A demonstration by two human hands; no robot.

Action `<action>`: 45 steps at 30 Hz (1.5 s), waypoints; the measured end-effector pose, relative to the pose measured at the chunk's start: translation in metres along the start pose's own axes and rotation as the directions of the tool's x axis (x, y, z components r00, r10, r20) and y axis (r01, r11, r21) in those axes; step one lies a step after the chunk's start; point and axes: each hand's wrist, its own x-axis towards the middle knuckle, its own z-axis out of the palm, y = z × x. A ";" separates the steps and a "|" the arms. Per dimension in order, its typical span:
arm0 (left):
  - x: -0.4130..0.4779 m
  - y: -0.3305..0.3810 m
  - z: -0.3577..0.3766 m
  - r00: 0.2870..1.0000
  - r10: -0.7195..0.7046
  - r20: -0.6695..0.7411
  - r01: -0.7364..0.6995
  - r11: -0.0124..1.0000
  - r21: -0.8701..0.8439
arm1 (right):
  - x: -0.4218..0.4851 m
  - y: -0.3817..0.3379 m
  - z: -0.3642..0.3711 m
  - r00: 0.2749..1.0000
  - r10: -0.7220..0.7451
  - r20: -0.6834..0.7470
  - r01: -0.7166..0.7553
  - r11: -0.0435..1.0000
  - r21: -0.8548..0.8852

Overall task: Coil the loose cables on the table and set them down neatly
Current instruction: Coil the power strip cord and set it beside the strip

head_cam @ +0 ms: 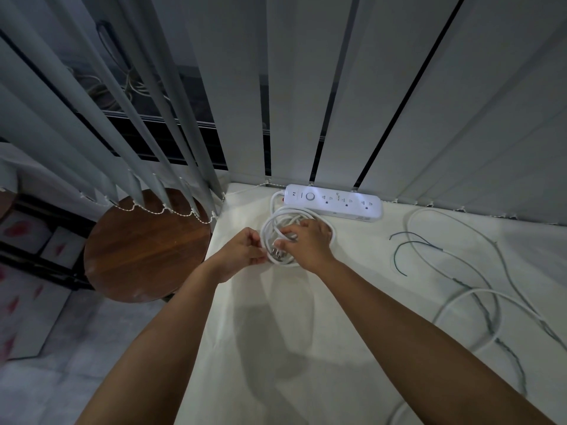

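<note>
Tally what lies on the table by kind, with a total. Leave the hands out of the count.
Power strip: 1
Coiled white cord: 1, held by the left hand and the right hand
Loose cables: at least 2; they cross and run out of frame
Total: at least 4

Grey blinds (306, 87) fill the upper frame over a dark window (199, 96); a round wooden stool (144, 246) stands left, above pale floor (61, 378).

Home room: vertical blinds (306, 87), wooden stool (147, 246).
</note>
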 end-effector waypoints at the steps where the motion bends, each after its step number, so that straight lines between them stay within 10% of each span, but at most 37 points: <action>1: 0.000 -0.001 0.001 1.000 0.017 -0.018 -0.017 1.000 -0.007 | 0.000 0.000 -0.001 1.000 -0.003 0.003 0.003 1.000 0.005; 7: 0.001 -0.007 0.010 0.981 0.109 -0.159 -0.113 0.994 -0.013 | -0.002 0.001 -0.002 1.000 -0.012 0.010 0.011 1.000 0.008; 18: 0.010 -0.008 0.006 0.886 0.415 -0.206 -0.203 0.749 0.631 | 0.004 0.010 -0.001 0.999 -0.044 0.029 0.045 0.999 -0.014; 30: 0.014 -0.012 0.007 0.961 0.153 -0.229 -0.084 0.954 0.287 | 0.003 0.018 -0.003 0.999 -0.045 0.024 0.041 0.989 0.142; 45: 0.013 -0.001 0.018 0.892 0.272 -0.360 -0.097 0.894 0.437 | -0.016 0.028 -0.006 0.956 -0.290 -0.039 0.276 0.938 -0.209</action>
